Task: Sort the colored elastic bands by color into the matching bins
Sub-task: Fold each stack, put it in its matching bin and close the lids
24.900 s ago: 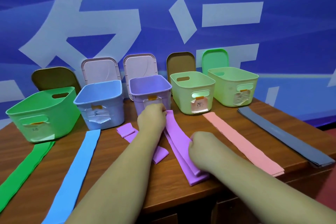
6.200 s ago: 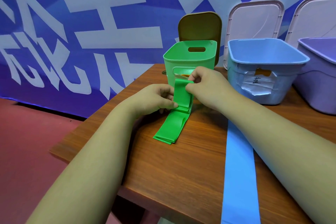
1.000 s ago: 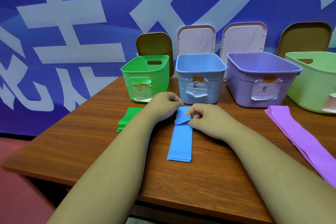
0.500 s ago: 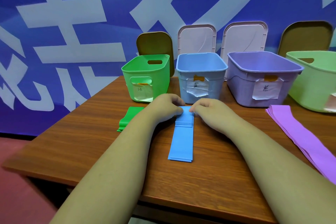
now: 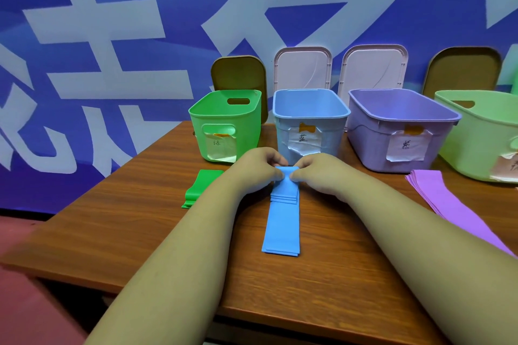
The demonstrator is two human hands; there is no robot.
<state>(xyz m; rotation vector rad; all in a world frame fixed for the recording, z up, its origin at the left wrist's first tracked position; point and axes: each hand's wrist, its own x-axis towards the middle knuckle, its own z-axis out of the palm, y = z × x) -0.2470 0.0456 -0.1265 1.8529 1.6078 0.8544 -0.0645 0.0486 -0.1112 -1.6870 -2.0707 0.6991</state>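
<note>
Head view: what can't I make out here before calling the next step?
- Bottoms of the green bin, blue bin and purple bin: hidden by their own front walls.
- Far end of the blue band: covered by the left hand and right hand gripping it.
- Part of the green band: behind the left forearm.
- The right edge cuts off the pale green bin and purple bands.

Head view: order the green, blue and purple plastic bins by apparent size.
1. Purple plastic bin, clearly largest.
2. Blue plastic bin.
3. Green plastic bin, only slightly narrower than the blue; near alike.
</note>
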